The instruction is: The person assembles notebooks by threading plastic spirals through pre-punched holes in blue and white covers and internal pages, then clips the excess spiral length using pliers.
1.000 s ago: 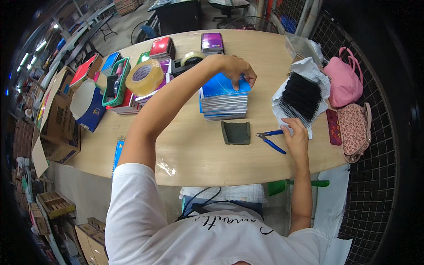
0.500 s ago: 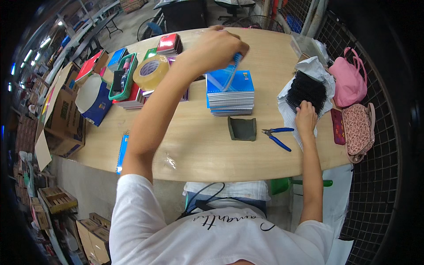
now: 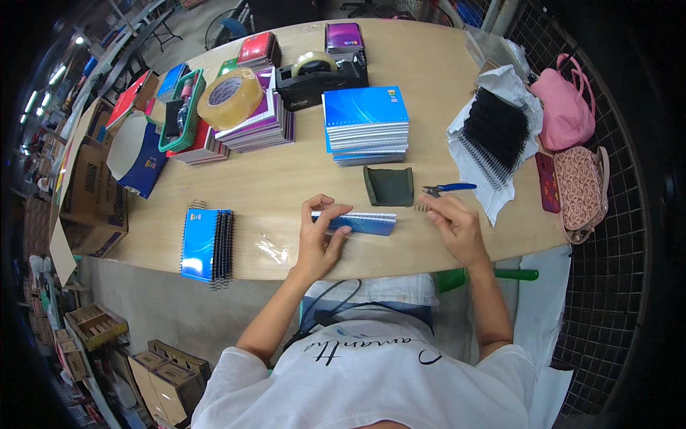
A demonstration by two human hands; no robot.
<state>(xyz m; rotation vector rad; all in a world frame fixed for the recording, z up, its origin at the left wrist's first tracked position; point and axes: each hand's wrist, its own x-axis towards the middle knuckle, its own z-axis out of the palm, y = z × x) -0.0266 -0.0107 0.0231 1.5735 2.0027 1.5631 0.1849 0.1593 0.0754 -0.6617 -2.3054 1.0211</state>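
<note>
My left hand (image 3: 323,234) grips a blue notebook (image 3: 364,224) on edge near the table's front, its white page edges facing up. To its right my right hand (image 3: 456,225) is closed, thumb and fingers pinching a thin dark spiral coil (image 3: 421,208) that shows at the fingertips. Just beyond lie blue-handled cutting pliers (image 3: 457,187), partly covered by that hand, and a dark green shallow tray (image 3: 390,187). A stack of blue notebooks (image 3: 366,121) stands farther back. Black spiral coils (image 3: 498,132) lie heaped on white paper (image 3: 493,196) at right. Coil-bound blue notebooks (image 3: 206,244) lie at left.
At the back left are a black tape dispenser (image 3: 323,80), a clear tape roll (image 3: 230,99) on purple notebooks (image 3: 275,127) and a green basket (image 3: 184,118). A cardboard box (image 3: 93,189) stands at the left edge. Pink bags (image 3: 564,107) and a red case (image 3: 548,183) line the right.
My left hand has come down from the notebook stack to the front with a blue notebook. My right hand has moved left from the coil heap, now with a coil.
</note>
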